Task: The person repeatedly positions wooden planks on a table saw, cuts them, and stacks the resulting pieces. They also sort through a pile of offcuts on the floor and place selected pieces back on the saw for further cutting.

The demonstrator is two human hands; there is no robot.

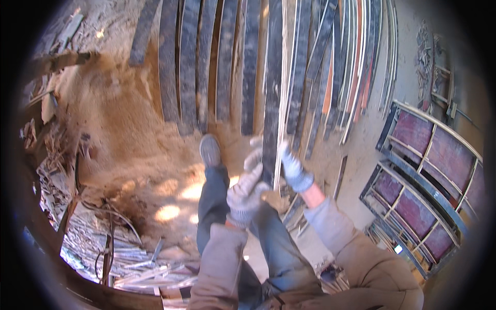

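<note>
A long, narrow board (273, 88) with a dark face and pale layered edges runs away from me, its near end raised between my hands. My left hand (246, 188), in a light knitted glove, closes on the left side of the board near its end. On the opposite edge my right hand (294, 168), gloved in pale grey-white, grips it; part of its fingers is hidden by the board. Beyond lie several similar dark strips (226, 67), roughly parallel on the ground.
More strips with pale and reddish edges (356, 62) are bunched at the far right. Framed reddish panels (434, 144) stand to the right. Scrap slats (150, 271) pile up at lower left beside sandy ground (124, 108). My shoe (210, 150) rests close to the strips' near ends.
</note>
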